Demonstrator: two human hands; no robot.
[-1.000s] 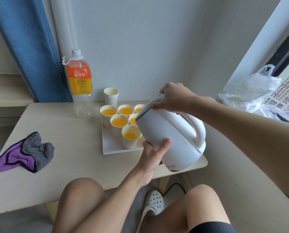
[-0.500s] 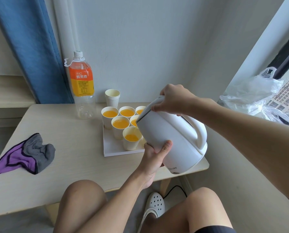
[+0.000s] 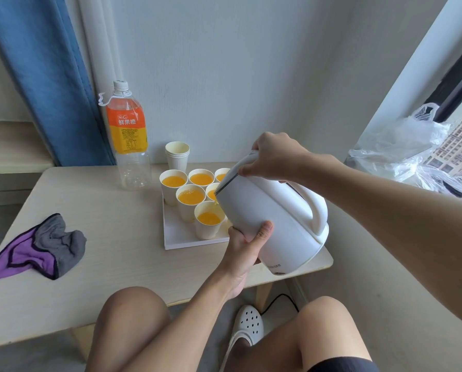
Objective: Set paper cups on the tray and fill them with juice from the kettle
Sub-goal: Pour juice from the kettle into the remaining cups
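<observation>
A white kettle (image 3: 275, 216) is tilted to the left over a white tray (image 3: 181, 240), its spout above the nearest paper cup (image 3: 208, 221), which holds orange juice. My right hand (image 3: 274, 157) grips the kettle's top at the lid. From below, my left hand (image 3: 244, 245) holds the kettle's body, thumb pressed on its side. Several paper cups with juice (image 3: 190, 200) stand on the tray; the kettle hides part of two of them. A stack of unfilled cups (image 3: 177, 155) stands behind the tray.
A nearly drained juice bottle (image 3: 129, 135) stands at the back left of the pale wooden table (image 3: 103, 224). A purple and grey cloth (image 3: 36, 248) lies at the left. A plastic bag (image 3: 407, 154) sits on the window sill at the right. My knees are under the table's front edge.
Both hands keep their hold on the tilted kettle, which stays over the nearest cup. The juice level in that cup looks about the same.
</observation>
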